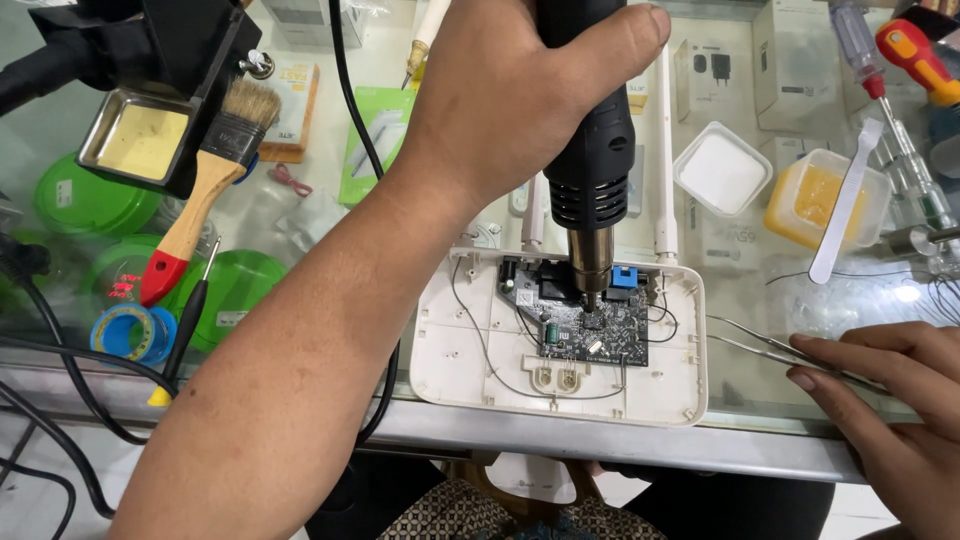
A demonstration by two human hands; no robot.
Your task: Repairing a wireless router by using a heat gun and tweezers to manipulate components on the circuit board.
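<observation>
My left hand point(510, 90) grips a black hot air gun point(595, 170) held upright, its metal nozzle just above a small chip on the dark circuit board point(610, 335). The board sits in an open white plastic casing point(470, 340) with thin wires and two white antennas at its back. My right hand point(890, 420) rests on the counter to the right of the casing, holding metal tweezers point(750, 340). The tweezer tips point left, close to the casing's right edge.
On the left lie a wooden brush point(215, 170), a metal tray of yellow sponge point(140, 140), green lids and a blue tape roll point(135, 332). A white tub point(722, 168), a yellow paste tub point(805, 205), a white spudger and screwdrivers point(915, 60) sit at the right. Black cables hang over the counter's front edge.
</observation>
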